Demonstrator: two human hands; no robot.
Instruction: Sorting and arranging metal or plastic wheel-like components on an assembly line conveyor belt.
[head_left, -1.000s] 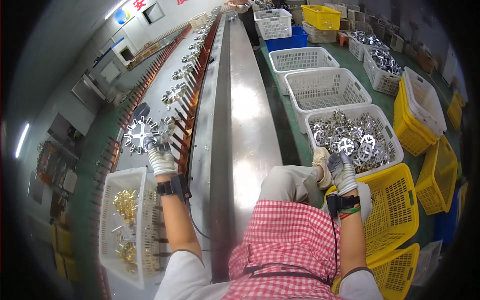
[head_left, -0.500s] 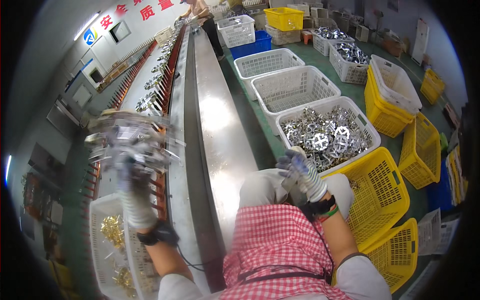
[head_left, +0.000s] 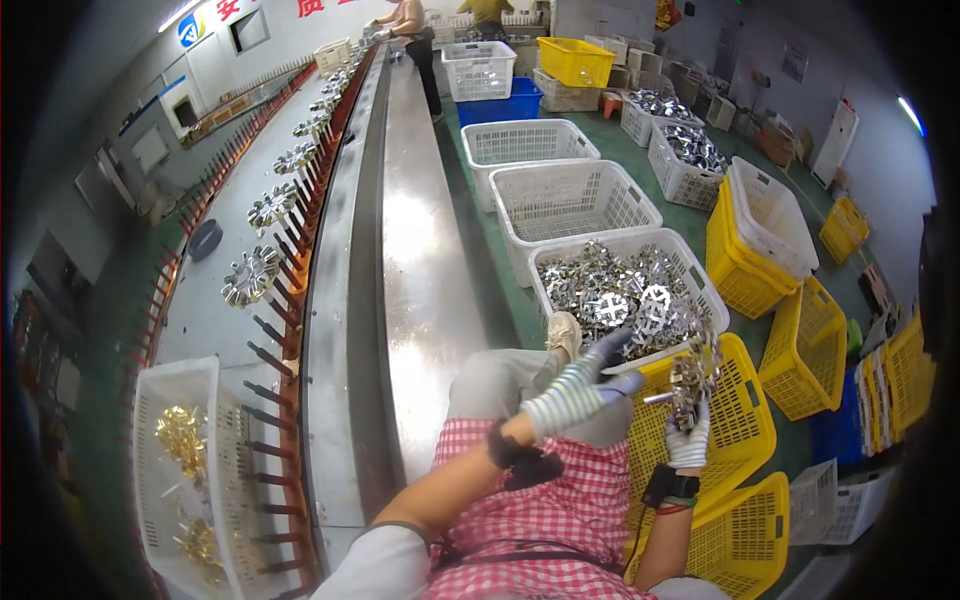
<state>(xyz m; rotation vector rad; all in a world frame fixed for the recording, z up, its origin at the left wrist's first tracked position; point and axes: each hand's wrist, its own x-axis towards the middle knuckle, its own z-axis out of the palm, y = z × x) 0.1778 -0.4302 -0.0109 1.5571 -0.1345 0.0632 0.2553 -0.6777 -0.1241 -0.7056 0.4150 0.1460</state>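
Observation:
My right hand [head_left: 687,436], in a striped glove, grips a cluster of shiny silver metal parts [head_left: 690,385] above a yellow crate [head_left: 745,405]. My left hand [head_left: 590,388], also gloved, reaches across my lap with fingers and thumb spread and nothing in it. Its fingertips are close to the near edge of a white crate [head_left: 537,287], heaped with loose silver metal parts [head_left: 600,270]. On the machine to my left, a row of upright dark pegs carries round silver clusters, the nearest cluster [head_left: 250,277] beside several bare pegs [head_left: 268,372].
A white basket [head_left: 150,480] with gold-coloured parts [head_left: 182,440] stands at lower left. A long metal ledge [head_left: 425,220] runs away from me. More white crates [head_left: 575,205] and stacked yellow crates [head_left: 735,255] line the right. A person [head_left: 410,40] works at the far end.
My left hand has swung from the machine over to my lap, and the cluster it held is out of it. My right hand has moved right and now holds a cluster of parts.

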